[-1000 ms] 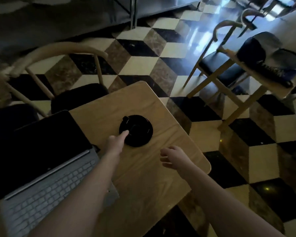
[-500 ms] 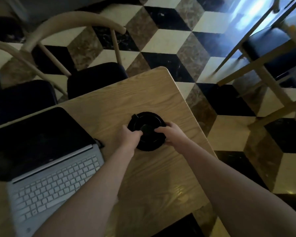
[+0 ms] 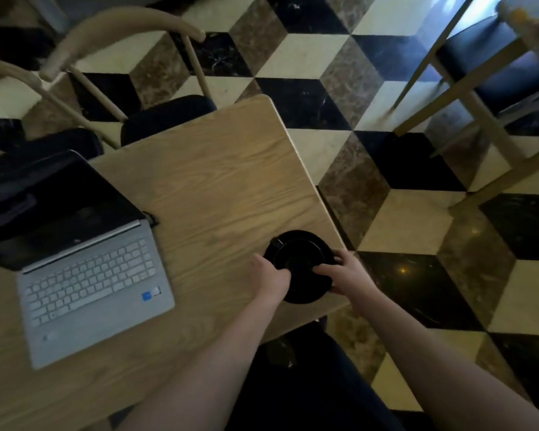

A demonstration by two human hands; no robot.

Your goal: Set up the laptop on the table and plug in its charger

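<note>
Both hands' grip (image 3: 304,275) curled around round black device (image 3: 296,262) on table (image 3: 218,188).

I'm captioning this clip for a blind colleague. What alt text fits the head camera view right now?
Both hands, the left hand and the right hand, grip a round black disc-shaped object lying near the right edge of a wooden table. An open silver laptop with a dark screen sits on the table to the left, above a checkered floor with chairs around.
</note>
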